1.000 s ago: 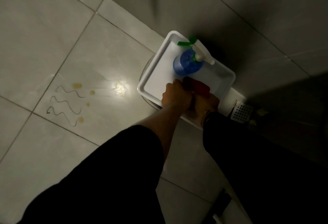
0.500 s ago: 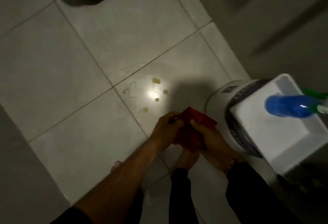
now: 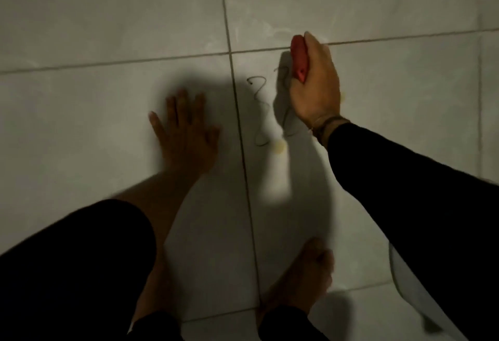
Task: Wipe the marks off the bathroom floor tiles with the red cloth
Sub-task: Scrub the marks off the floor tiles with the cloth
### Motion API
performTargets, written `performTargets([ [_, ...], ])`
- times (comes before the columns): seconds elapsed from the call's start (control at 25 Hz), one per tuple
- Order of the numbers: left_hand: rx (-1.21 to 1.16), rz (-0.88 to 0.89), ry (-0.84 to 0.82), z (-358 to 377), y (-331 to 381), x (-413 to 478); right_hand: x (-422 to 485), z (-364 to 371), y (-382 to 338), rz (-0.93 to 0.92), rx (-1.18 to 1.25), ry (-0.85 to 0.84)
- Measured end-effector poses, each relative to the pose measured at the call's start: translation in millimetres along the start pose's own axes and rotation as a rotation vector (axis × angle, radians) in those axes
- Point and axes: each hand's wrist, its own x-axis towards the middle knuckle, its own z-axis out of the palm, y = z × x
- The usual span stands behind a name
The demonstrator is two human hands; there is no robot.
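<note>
My right hand (image 3: 314, 84) is closed around the bunched red cloth (image 3: 299, 60) and presses it on the pale floor tile, over the upper end of the marks. A dark squiggly line (image 3: 258, 103) runs down the tile just left of that hand, and a yellowish spot (image 3: 280, 147) lies at its lower end. A second squiggle is partly hidden under the hand and its shadow. My left hand (image 3: 186, 133) lies flat on the neighbouring tile, fingers spread, holding nothing.
A dark grout line (image 3: 241, 135) runs between the two hands, and another crosses above them. My bare foot (image 3: 302, 276) stands on the tile below the marks. A pale curved object (image 3: 413, 286) shows at the lower right, under my right sleeve.
The view has swung from the white tray and blue spray bottle down to the floor. Both hands held the cloth before; now the right hand alone presses it on the marks and the left rests flat.
</note>
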Motion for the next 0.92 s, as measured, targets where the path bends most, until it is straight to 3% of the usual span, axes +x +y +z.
performTargets([
  [0.12,0.001,0.095,0.202,44,-27,5,15,62,22,-0.165,-0.372,-0.06],
  [0.28,-0.006,0.133,0.315,57,-33,10,14,110,4,-0.262,-0.434,0.126],
  [0.44,-0.036,0.121,0.264,51,-33,5,-95,104,42,-0.477,-0.587,-0.113],
  [0.48,-0.035,0.124,0.26,51,-33,4,-94,94,54,-0.464,-0.588,-0.097],
  [0.6,-0.029,0.12,0.266,53,-33,9,-40,102,35,-0.159,-0.47,0.098],
  [0.72,-0.036,0.125,0.263,54,-34,7,-92,122,37,-0.296,-0.401,0.026],
  [0.8,-0.044,0.12,0.249,55,-36,5,-148,91,70,-0.33,-0.481,-0.113],
  [0.84,-0.053,0.12,0.243,57,-36,6,-144,68,90,-0.294,-0.484,-0.098],
  [0.92,-0.048,0.122,0.249,60,-37,9,-89,44,112,-0.023,-0.469,0.09],
])
